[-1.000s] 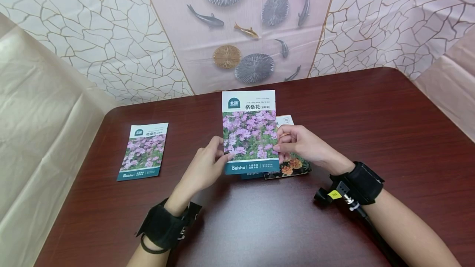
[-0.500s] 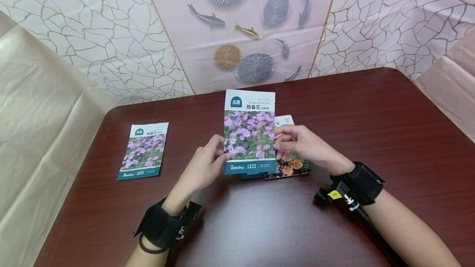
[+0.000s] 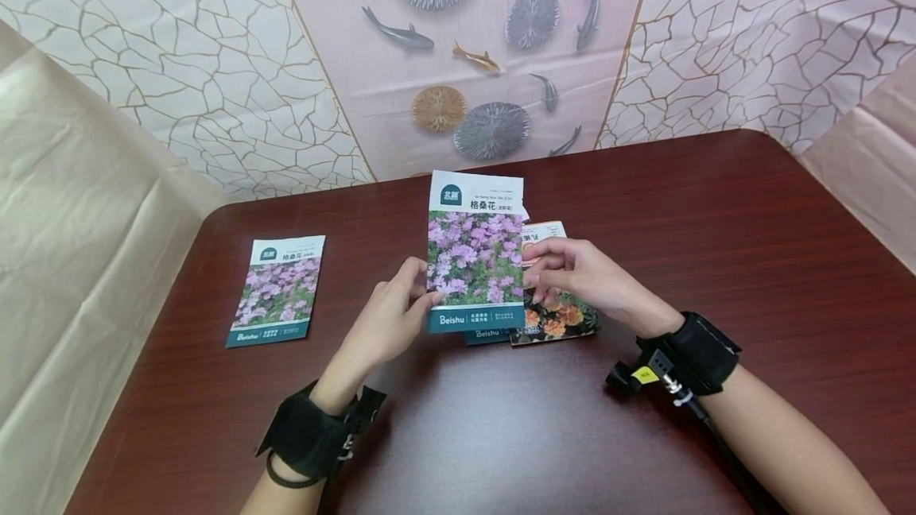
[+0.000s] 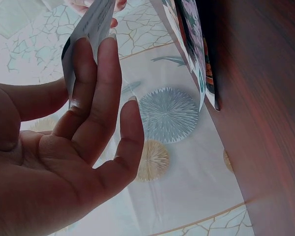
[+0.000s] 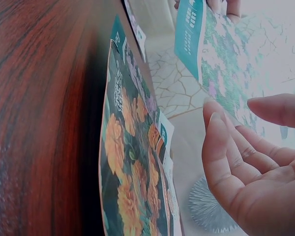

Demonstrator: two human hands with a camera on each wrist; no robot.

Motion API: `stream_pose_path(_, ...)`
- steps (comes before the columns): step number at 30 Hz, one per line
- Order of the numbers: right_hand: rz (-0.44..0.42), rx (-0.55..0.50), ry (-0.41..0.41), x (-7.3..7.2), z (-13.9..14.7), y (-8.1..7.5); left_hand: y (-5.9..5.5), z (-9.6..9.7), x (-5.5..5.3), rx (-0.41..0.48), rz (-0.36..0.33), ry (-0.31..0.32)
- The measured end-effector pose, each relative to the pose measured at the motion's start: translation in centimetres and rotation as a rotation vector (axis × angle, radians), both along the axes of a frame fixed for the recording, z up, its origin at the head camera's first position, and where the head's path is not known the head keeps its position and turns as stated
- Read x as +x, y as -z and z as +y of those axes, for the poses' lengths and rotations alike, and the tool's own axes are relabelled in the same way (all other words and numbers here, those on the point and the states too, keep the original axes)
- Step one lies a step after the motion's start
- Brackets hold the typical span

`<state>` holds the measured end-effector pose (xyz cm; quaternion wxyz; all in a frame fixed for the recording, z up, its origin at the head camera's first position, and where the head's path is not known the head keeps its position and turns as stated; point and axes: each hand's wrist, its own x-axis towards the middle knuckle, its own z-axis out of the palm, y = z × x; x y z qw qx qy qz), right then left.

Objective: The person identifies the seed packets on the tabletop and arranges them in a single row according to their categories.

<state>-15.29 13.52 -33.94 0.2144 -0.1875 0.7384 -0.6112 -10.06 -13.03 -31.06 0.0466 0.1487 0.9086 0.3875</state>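
A seed packet [image 3: 475, 261] with pink flowers and a teal bottom band is held up above the table, its front toward the head camera. My left hand [image 3: 386, 312] pinches its left edge, thumb in front and fingers behind; the left wrist view shows the packet [image 4: 91, 32] edge-on between them. My right hand [image 3: 572, 272] is at the packet's right edge, thumb and fingers parted and loosely bent, not gripping it. Below lies an orange-flowered packet [image 5: 132, 147], overlapping another teal-banded packet [image 3: 489, 336] mostly hidden behind the held one.
A matching pink-flowered packet [image 3: 277, 292] lies alone at the left on the dark red wooden table [image 3: 529, 435]. A patterned cloth [image 3: 236, 62] hangs behind the table. Black straps with cameras circle both wrists.
The held packet has shifted slightly left with my left hand. My right thumb and fingers have come away from its right edge, and more of the orange-flowered packet shows.
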Motion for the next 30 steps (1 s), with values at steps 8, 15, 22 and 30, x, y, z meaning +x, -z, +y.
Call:
stream_pose_path(8, -0.016, -0.011, 0.017, 0.0, -0.1, -0.2, -0.1, -0.2, -0.2, -0.002, -0.014, -0.005)
stream_pose_path(15, -0.008, -0.012, 0.026, 0.0, 0.0, 0.0, -0.2, -0.7, -0.3, -0.023, -0.026, -0.026)
stream_pose_path(22, 0.013, -0.016, 0.022, -0.1, 0.1, 0.1, -0.6, -1.4, -0.4, -0.035, -0.055, -0.058)
stream_pose_path(30, 0.012, -0.038, 0.016, 0.1, 0.1, -0.2, -1.0, -2.5, -0.7, -0.071, -0.059, -0.086)
